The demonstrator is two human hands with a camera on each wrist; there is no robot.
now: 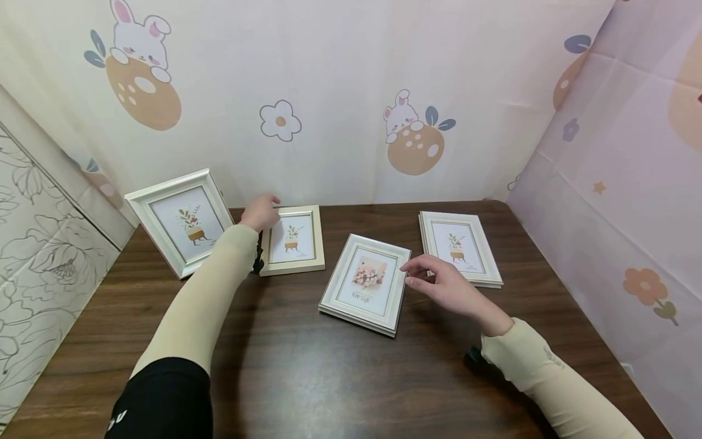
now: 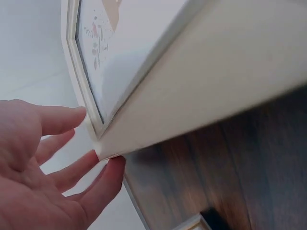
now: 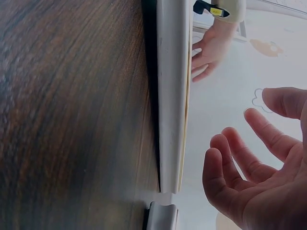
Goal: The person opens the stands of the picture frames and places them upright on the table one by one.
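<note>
Head view: cream plant-print photo frame (image 1: 292, 239) lies on wood-grain table (image 1: 290, 378); left hand (image 1: 261, 213) at its upper-left corner, fingers parted, fingertips touching the corner. Right hand (image 1: 446, 286): fingers loosely bent, spread, near right edge of white flower-print photo frame (image 1: 366, 283).

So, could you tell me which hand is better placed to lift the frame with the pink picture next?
Probably the right hand: it is close by the right edge of the pink-picture frame. The left hand is farther off, at the back left corner of the cream frame.
</note>
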